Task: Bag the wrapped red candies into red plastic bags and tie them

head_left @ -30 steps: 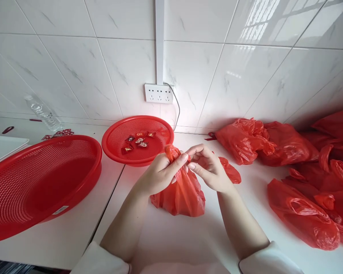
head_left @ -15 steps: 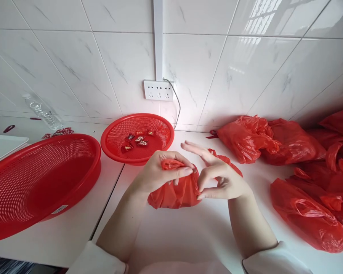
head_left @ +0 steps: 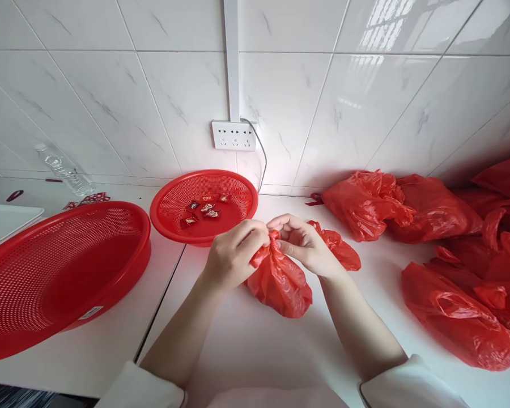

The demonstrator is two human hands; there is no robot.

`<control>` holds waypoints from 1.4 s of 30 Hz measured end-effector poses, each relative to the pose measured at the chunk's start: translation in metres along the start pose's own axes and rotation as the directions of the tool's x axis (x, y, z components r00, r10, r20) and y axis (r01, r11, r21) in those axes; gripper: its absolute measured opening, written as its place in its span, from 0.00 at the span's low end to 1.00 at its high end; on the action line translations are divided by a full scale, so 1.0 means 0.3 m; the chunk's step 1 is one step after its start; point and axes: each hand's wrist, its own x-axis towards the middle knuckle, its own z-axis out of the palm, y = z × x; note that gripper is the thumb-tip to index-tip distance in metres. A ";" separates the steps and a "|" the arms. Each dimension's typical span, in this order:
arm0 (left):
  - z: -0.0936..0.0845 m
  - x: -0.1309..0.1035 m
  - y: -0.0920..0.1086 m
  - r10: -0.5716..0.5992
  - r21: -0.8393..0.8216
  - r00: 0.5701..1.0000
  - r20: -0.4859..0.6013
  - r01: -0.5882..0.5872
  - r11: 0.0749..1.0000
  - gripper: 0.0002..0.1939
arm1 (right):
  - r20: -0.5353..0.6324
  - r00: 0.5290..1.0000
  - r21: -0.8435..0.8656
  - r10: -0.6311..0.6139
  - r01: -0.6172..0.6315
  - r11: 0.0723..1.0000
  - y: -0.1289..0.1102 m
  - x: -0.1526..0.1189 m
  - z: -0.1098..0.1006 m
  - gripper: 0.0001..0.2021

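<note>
A small red plastic bag hangs bunched at its neck between my two hands, above the white table. My left hand is closed around one side of the gathered top. On the other side, my right hand pinches the twisted neck between thumb and fingers. The bag's lower part bulges out; what it contains is hidden. Just behind my right hand lies another red plastic bag, crumpled on the table.
A round red basket with several wrapped sweets stands by the wall. At left is a larger red basket, with a clear bottle behind it. Filled red bags crowd the right. A socket strip is on the wall.
The bag's open top has been gathered and twisted into a narrow neck. My right hand has moved up and left from the bag's side to the neck, close to my left hand.
</note>
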 end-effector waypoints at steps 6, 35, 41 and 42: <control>-0.005 -0.015 -0.033 0.001 -0.015 1.000 -0.006 -0.001 1.000 0.13 | -0.282 0.958 -0.118 -0.046 0.013 0.993 -0.003 -0.001 -0.013 0.11; -0.271 -0.009 -0.173 -0.510 0.014 0.658 0.555 0.605 0.796 0.17 | -0.835 0.510 -0.185 -0.207 0.093 0.978 -0.114 -0.072 -0.273 0.24; -0.258 -0.026 -0.216 -0.555 0.134 0.513 0.655 0.644 0.753 0.15 | -0.642 0.687 -0.676 -0.340 -0.299 0.673 -0.111 -0.095 -0.234 0.19; -0.259 -0.029 -0.222 -0.559 0.147 0.513 0.652 0.637 0.757 0.14 | -0.614 0.722 -0.731 -0.321 -0.365 0.577 -0.112 -0.099 -0.229 0.18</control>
